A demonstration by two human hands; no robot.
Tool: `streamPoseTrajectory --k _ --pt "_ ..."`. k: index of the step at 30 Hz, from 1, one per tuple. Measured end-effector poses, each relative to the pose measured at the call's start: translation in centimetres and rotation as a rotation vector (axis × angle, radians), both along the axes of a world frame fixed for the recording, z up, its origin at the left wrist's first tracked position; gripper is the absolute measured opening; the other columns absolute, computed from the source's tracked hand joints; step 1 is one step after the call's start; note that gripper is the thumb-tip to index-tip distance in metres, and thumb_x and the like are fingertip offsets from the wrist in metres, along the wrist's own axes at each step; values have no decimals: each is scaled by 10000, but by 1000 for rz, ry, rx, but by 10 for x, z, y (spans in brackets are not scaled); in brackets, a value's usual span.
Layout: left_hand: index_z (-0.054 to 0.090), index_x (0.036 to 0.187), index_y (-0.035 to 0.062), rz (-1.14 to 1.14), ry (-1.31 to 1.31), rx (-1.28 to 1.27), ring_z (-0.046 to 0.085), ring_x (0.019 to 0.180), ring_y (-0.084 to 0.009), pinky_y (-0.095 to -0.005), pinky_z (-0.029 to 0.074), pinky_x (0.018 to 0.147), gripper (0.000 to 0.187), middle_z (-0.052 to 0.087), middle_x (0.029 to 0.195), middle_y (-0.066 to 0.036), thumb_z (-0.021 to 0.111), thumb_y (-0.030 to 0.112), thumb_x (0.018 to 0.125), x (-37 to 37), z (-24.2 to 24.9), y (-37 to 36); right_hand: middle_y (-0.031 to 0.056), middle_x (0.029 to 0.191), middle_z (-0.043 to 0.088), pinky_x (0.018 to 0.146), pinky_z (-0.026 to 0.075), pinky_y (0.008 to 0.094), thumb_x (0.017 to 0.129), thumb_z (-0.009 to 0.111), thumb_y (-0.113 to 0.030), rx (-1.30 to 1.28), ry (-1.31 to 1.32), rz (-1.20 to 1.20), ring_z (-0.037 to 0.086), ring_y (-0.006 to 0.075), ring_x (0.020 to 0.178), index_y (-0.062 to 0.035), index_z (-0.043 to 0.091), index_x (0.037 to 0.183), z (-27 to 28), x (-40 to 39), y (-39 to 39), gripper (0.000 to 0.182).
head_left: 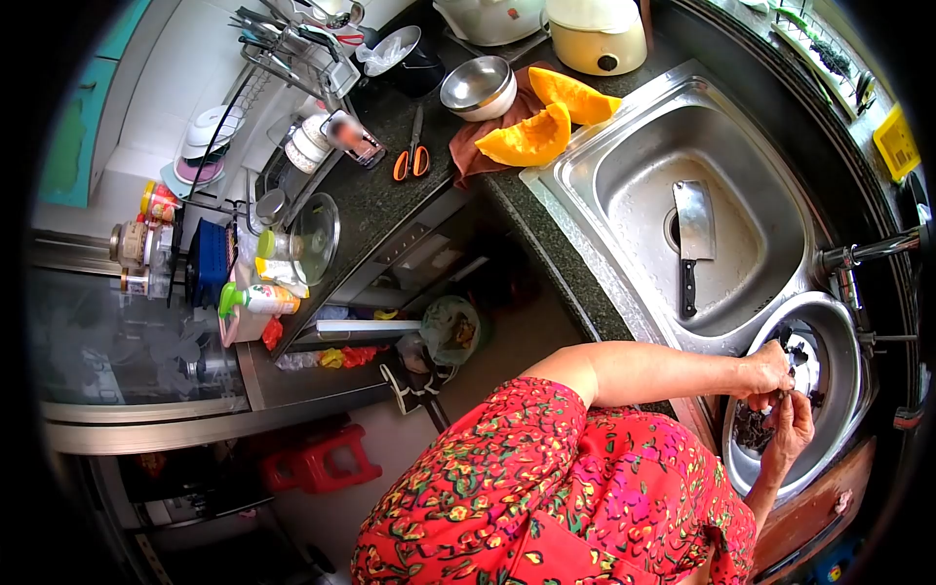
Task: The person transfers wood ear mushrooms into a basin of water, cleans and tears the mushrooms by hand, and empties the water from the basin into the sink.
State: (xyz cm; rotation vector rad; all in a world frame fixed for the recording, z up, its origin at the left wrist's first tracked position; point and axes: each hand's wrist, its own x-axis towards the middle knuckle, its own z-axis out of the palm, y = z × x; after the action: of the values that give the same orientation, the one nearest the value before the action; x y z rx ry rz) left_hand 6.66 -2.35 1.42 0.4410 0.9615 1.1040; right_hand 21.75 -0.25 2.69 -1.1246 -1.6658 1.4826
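Observation:
My left hand (770,372) and my right hand (790,427) meet over a round metal basin (844,385), fingertips pinched together. Between them is a dark, ruffled piece that looks like black fungus (783,392), partly covered by the fingers. More dark pieces (751,427) lie in the basin under and beside my hands, some near bright, reflecting water. In the steel sink (624,185) next to the basin, a cleaver (694,234) with a black handle lies flat near the drain.
Two pumpkin wedges (531,136) rest on a brown cloth (468,156) beside a metal bowl (478,86). Orange-handled scissors (413,156) lie on the dark counter. A faucet (873,250) reaches over the sink's edge. A wooden board (819,512) sits below the basin.

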Motion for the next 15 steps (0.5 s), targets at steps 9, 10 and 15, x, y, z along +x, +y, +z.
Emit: streamPoseTrajectory --k 9,10,15 --pt "548 650 -31 -41 -7 -71 494 363 -162 -267 373 299 141 513 498 -101 605 63 739 -2 3 -1 -13 692 525 470 325 164 860 533 -125 22 -40 36 422 33 551 -14 573 909 -5 5 5 128" --pt "547 650 -31 -1 -38 -89 499 369 -164 -269 376 303 130 515 501 -103 618 50 723 -1 1 -1 -15 708 525 478 332 168 855 537 -114 35 -37 20 428 35 567 -14 572 911 -3 0 2 120" --pt "535 677 -48 -18 18 -68 504 372 -167 -277 380 304 93 511 496 -107 595 7 724 -5 5 1 -20 745 525 504 348 175 843 547 -89 56 -6 49 439 38 610 -11 570 903 -3 0 1 101"
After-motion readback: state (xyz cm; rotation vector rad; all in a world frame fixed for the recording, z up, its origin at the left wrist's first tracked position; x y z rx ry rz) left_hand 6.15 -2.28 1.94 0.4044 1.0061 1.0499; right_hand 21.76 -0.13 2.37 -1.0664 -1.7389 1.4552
